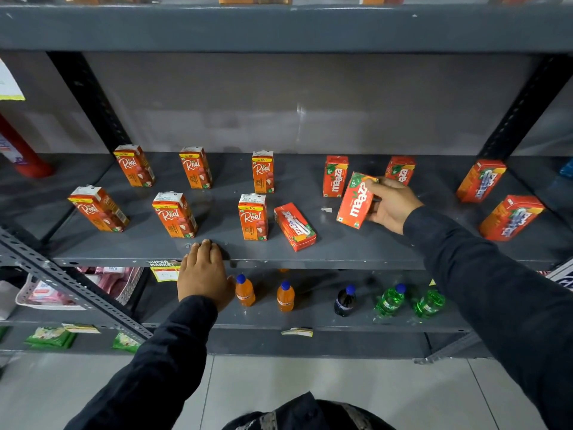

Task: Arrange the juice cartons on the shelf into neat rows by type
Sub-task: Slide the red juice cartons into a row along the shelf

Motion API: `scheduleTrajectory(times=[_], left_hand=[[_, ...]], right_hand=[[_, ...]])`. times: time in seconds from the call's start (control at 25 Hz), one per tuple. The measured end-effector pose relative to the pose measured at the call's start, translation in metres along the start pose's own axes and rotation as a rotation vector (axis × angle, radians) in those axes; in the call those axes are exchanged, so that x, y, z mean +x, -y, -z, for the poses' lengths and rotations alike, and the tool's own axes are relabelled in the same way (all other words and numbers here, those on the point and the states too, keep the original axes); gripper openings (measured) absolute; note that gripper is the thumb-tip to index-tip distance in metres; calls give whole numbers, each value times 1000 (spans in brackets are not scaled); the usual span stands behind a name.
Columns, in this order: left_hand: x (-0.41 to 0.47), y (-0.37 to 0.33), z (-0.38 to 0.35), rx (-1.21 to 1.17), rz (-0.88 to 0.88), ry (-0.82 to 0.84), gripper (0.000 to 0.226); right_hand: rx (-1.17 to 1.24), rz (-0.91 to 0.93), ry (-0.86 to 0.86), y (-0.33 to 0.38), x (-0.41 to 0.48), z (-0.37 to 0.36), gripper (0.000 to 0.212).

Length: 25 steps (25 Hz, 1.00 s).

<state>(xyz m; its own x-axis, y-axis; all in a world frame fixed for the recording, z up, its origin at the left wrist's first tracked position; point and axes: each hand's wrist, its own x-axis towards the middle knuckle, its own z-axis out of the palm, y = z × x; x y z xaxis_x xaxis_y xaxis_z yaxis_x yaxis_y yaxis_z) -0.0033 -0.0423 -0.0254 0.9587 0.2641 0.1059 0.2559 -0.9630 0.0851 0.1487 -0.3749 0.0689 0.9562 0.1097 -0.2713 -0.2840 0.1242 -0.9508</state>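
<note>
Dim, even light from above leaves soft shadows beside the cartons (pixel 253 216), a faint glare streak on the back wall (pixel 299 113), and wide-angle bending of the shelf (pixel 341 252) edges.

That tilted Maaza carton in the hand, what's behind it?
Behind the held carton, two more Maaza cartons stand at the back: one in plain view, the other partly covered by the right hand. Its lower half is hidden.

Shelf (pixel 341 252): dark grey metal. Real cartons (pixel 252 217): orange, yellow band on top, white script lettering. Maaza cartons (pixel 335 176): red-orange, white lettering, green leaf mark. Sleeves (pixel 496 290): black. Lower shelf: two orange bottles (pixel 245 291) with blue caps, one dark bottle (pixel 344 301), two green bottles (pixel 389 301).
</note>
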Motion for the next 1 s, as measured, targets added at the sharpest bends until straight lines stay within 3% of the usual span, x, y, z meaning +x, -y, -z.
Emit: scheduleTrajectory(times=[0.28, 0.52, 0.72, 1.0], left_hand=[[0, -4, 1, 15, 13, 2, 80], [7, -11, 7, 37, 33, 20, 67], [6, -12, 7, 56, 34, 21, 66], [4, -16, 9, 72, 25, 1, 65]], right_hand=[[-2, 17, 50, -1, -2, 11, 17], [-234, 291, -89, 13, 1, 61, 33], [-346, 240, -76, 12, -9, 114, 47], [-458, 212, 21, 10, -13, 129, 47]])
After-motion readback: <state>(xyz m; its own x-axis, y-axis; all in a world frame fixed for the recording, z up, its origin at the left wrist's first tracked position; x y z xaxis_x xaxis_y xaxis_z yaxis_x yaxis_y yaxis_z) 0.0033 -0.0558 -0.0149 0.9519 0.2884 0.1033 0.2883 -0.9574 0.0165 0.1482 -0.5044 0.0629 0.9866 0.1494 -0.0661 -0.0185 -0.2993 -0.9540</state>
